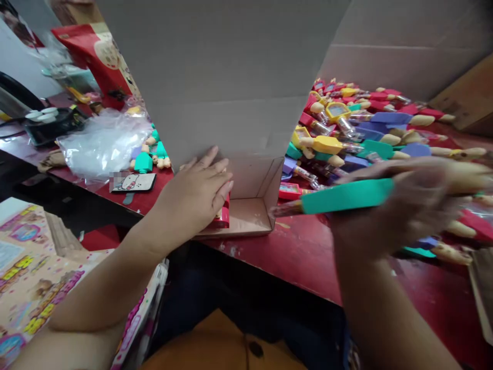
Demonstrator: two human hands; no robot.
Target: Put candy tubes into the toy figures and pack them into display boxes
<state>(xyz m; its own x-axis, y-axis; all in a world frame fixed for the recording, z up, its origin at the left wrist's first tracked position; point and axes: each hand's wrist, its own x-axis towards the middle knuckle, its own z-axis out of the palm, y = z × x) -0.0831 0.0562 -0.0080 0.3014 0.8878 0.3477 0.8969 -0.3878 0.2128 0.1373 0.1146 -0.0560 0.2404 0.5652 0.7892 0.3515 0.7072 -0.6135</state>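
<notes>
A small open cardboard box (252,213) stands in front of me, its tall grey flap (231,67) raised behind. My left hand (194,192) lies over the box's left part, fingers stretched out. Beneath its fingers a red toy (222,218) shows in part; the hand covers the remainder. To the right of the box, my right hand (416,205), blurred by motion, grips a green paddle-shaped toy (346,195). A clear tube end of this toy points left toward the box's right corner, and a beige knob sticks out on the far side of the hand.
A heap of similar toys in several colours (358,121) covers the right of the red table (304,257). At left are clear plastic bags (103,144), a phone (134,182) with a cartoon case, and a red pouch (92,61). Printed flat cartons (42,288) are stacked lower left.
</notes>
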